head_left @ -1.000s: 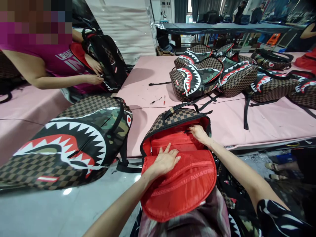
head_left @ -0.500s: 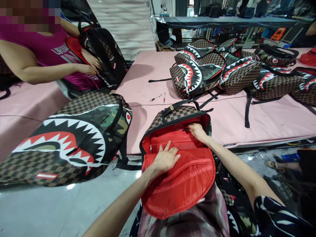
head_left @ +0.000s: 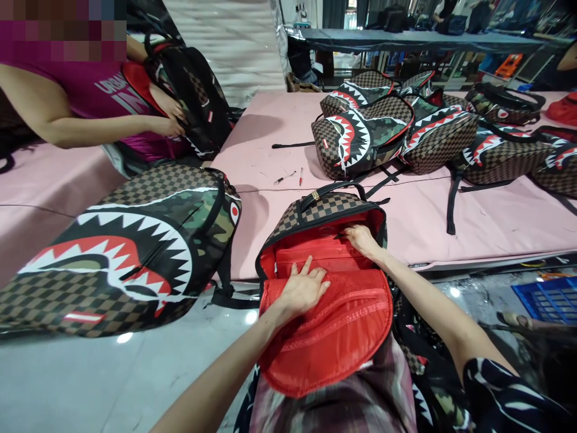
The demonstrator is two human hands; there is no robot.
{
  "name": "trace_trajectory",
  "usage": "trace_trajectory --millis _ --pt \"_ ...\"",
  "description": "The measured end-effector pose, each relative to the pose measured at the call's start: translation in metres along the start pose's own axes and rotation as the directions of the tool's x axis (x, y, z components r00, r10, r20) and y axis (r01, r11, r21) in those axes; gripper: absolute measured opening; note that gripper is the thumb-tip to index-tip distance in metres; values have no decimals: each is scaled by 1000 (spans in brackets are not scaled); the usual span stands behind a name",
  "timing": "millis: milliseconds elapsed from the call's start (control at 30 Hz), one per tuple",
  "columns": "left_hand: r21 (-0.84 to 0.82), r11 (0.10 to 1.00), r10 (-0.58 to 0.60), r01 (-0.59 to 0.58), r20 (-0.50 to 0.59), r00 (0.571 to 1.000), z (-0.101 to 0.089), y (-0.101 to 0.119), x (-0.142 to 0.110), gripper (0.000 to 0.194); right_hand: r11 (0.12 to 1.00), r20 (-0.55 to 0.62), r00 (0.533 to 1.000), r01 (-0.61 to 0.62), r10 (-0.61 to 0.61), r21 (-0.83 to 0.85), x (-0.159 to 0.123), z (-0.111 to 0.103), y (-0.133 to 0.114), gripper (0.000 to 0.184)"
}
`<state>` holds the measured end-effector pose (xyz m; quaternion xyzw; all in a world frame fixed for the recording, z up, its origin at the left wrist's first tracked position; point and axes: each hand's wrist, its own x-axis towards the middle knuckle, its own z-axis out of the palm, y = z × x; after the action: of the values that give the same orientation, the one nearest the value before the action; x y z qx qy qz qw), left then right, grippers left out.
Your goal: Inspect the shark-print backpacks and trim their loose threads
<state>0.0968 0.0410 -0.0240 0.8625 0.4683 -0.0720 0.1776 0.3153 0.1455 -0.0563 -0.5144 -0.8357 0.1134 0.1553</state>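
Note:
An open checkered backpack (head_left: 321, 211) with a red lining stands against my lap, its red flap (head_left: 333, 337) folded down toward me. My left hand (head_left: 303, 288) lies flat with fingers spread on the inner red pocket at the flap's hinge. My right hand (head_left: 360, 239) reaches inside the upper right of the opening, fingers curled on the red lining near a zipper; what they pinch is too small to tell.
A large shark-mouth backpack (head_left: 130, 252) lies to the left on the grey table (head_left: 112, 385). Several more shark backpacks (head_left: 387, 135) are piled on the pink table (head_left: 451, 210). A person in a magenta shirt (head_left: 103, 102) handles a black backpack (head_left: 193, 102). A blue crate (head_left: 547, 297) sits on the floor.
My hands have hardly moved. The view has shifted a little, and a blue crate now shows at the lower right.

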Motion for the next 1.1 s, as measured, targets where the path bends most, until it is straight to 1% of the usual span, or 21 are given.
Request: trace_trajectory --millis 200,400,533,867,1000,1100 --pt "2 1000 10 -10 -23 1000 2 -1 -1 48 1000 -21 1000 -16 16 3 -3 0 5 30" --pt "-3 1000 19 -19 -50 999 3 0 -1 47 1000 -6 1000 -2 2 -14 0 2 2 32" --pt "-6 1000 11 -11 -46 999 2 1 -2 46 1000 -7 1000 -10 10 -16 0 1 1 34" --pt "-14 1000 10 -11 -67 998 4 1 -1 46 1000 -1 1000 -27 27 4 -2 0 1 31" --pt "-21 1000 13 -15 -76 997 3 2 -3 45 998 -9 999 -38 38 40 -1 -4 -6 27" --pt "-24 1000 18 -20 -99 995 3 2 -5 44 987 11 1000 -19 18 159 -1 -10 -18 27"
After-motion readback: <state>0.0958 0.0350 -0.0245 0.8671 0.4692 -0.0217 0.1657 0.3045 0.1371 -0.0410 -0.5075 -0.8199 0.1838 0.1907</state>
